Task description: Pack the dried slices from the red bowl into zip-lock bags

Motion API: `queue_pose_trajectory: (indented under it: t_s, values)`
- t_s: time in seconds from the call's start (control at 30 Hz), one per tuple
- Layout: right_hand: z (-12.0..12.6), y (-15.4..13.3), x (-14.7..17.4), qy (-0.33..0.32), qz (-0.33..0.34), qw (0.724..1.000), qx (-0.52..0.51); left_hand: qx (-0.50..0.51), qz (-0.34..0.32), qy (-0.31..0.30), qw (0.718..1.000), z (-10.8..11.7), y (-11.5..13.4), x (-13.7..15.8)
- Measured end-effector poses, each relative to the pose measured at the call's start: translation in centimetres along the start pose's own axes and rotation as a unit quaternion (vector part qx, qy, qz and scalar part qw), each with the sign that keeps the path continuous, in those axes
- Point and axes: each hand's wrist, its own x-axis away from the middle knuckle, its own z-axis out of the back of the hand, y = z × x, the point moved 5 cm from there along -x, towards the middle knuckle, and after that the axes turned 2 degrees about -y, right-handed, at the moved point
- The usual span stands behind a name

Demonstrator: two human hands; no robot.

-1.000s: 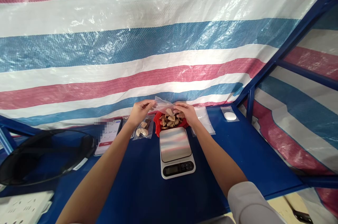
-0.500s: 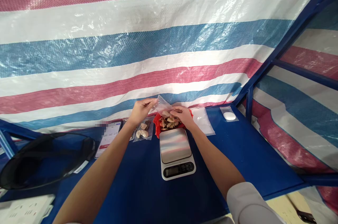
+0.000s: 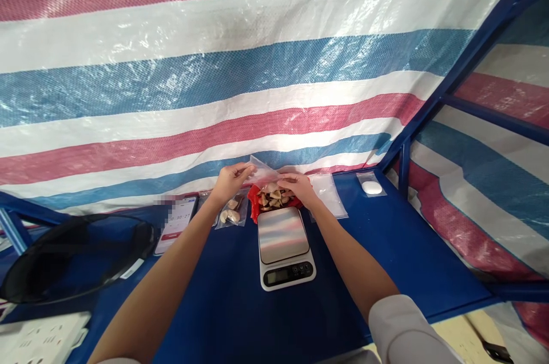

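A clear plastic bag (image 3: 262,170) is stretched between my two hands at the back of the table. Its left end is pinched by my left hand (image 3: 231,179). My right hand (image 3: 299,186) grips the other end, fingers closed. Under the bag lies a red bag (image 3: 254,204), opened out, with pale and brown dried slices (image 3: 274,199) in it. Just in front stands a white kitchen scale (image 3: 283,246) with a shiny plate; nothing lies on the plate. A filled clear bag with pale pieces (image 3: 230,215) rests below my left hand.
Flat clear bags (image 3: 329,195) lie right of my right hand. Farther right is a small bag with a white oval object (image 3: 371,187). To the left are a phone (image 3: 176,225) showing a timer, a black mesh-like round thing (image 3: 77,258) and a white power strip (image 3: 45,338). Striped sheeting hangs behind.
The plastic bag's upper corner has shifted slightly left and lies flatter between my hands. Both hands keep their grip, and the view has moved a little.
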Motion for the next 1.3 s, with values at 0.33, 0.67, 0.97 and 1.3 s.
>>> queue_pose_trajectory:
  t_s: [0.33,0.67,0.97,1.3]
  values:
    - [-0.6,-0.4,-0.9,0.014,0.014,1.000,-0.025,0.059,0.027,0.029,0.997,1.4,-0.5,0.6]
    - [-1.6,-1.6,-0.1,0.050,0.106,0.993,0.010,0.257,0.091,0.067,0.960,0.2,-3.6,4.4]
    - [-0.3,-0.1,4.6,0.096,0.174,0.977,0.072,0.462,0.118,0.147,0.867,-5.5,-3.7,7.4]
    - [1.3,2.5,7.2,0.130,0.179,0.974,0.052,0.491,0.117,0.141,0.852,-8.1,-4.6,9.5]
